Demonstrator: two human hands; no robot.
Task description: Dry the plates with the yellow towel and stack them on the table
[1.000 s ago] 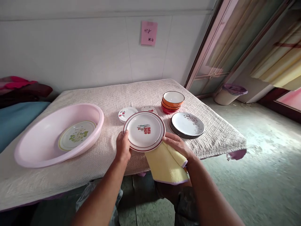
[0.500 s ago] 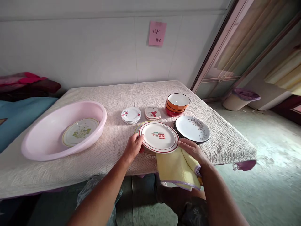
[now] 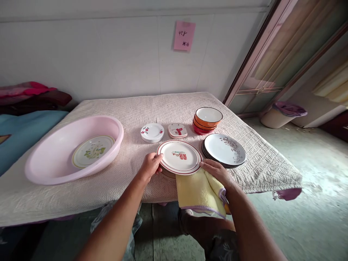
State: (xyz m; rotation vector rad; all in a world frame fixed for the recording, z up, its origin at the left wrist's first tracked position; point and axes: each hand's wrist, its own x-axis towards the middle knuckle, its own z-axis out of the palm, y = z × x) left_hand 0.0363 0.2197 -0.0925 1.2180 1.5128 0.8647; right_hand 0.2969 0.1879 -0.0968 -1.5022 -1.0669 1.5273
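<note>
A white plate (image 3: pixel 174 165) with red rim lines and a printed picture is held level between both hands, just over a plate stack (image 3: pixel 169 176) that it mostly covers. My left hand (image 3: pixel 151 165) grips its left edge, thumb on top and fingers beneath. At the right edge, my right hand (image 3: pixel 216 169) is closed on the plate and also on a yellow towel (image 3: pixel 197 192) with purple trim, which hangs below the plate over the table edge. Close to my right hand stands a stack of white plates with dark rims (image 3: pixel 223 148).
A pink basin (image 3: pixel 118 145) on the left holds a flowered plate (image 3: pixel 94 150). Behind the held plate are small floral plates (image 3: pixel 152 131), square dishes (image 3: pixel 177 130) and stacked orange bowls (image 3: pixel 208 117). All rest on a quilted white cloth (image 3: pixel 130 108). A waste bin (image 3: pixel 274 117) stands right.
The held plate has shifted slightly left over the stack beneath it, hiding more of that stack. Both hands and the towel moved left with it.
</note>
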